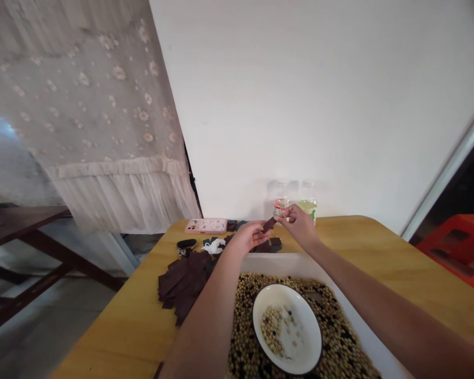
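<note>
My left hand (250, 235) and my right hand (297, 221) meet above the far edge of a white box (276, 260). Between them is a small dark brown strip (269, 225), pinched by the fingers of both hands. Many small beige and dark beads (247, 316) fill the box. A white bowl with a dark rim (302, 337) rests on them and contains some pale beads (272, 326) and a few dark ones. Left of my left forearm lies a pile of dark brown pieces (184, 281).
A pink phone (206, 226), a black key fob (186, 243) and crumpled white material (214, 246) lie on the wooden table (114, 321). Two clear containers, one with a red label (280, 205), one greenish (308, 206), stand by the wall. A red stool (458, 247) is at right.
</note>
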`<state>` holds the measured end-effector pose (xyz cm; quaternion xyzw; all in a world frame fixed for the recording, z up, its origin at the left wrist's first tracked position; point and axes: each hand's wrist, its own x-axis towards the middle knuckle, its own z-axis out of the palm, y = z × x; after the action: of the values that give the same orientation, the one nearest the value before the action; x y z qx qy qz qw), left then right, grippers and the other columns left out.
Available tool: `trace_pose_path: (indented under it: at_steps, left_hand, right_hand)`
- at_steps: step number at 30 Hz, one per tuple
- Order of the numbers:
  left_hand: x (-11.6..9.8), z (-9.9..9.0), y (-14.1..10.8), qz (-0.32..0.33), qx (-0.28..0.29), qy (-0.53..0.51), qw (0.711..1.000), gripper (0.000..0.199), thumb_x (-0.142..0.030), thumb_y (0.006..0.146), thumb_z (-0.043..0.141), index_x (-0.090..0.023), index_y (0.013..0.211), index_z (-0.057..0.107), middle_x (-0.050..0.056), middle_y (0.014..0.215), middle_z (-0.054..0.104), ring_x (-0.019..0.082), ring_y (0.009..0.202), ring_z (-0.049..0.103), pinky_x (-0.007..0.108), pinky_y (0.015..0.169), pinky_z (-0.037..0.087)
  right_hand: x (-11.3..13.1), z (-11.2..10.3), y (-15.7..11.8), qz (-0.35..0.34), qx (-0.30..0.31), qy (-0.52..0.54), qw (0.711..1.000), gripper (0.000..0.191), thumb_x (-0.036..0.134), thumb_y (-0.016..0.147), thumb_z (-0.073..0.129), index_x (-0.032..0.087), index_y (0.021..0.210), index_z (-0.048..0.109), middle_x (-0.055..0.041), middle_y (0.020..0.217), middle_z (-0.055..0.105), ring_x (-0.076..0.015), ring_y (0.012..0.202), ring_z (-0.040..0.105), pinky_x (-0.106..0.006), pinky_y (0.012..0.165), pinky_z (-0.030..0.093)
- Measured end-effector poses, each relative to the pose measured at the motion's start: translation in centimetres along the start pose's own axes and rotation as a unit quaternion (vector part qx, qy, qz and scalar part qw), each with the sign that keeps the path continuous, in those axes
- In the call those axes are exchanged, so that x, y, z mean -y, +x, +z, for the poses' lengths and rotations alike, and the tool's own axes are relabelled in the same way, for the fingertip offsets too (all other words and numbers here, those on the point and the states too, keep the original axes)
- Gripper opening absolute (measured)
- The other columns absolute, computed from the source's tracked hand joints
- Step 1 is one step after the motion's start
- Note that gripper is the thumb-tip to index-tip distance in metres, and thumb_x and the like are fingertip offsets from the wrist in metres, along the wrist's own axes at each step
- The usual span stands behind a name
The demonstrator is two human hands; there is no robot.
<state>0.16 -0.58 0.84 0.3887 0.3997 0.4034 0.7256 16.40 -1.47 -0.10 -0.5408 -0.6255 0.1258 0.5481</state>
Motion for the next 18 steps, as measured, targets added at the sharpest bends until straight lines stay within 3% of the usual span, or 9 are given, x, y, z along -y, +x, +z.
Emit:
trace_pose_path:
  at_steps: [18]
  left_hand:
    - [0.1,0.04,-0.06,-0.01,0.013,0.019,1.0,0.025,-0.004,0.066,0.048,-0.012,0.085,0.062,0.004,0.069,0.067,0.012,0.06,0.064,0.02,0.057,0.05]
  right_hand:
    - [-0.09,0.04,-0.11,-0.006,0.01,-0.002,1.0,0.028,0.042,0.065,0.06,0.02,0.067,0.042,-0.0009,0.066,0.065,-0.011,0.046,0.05,-0.024,0.05,0.038]
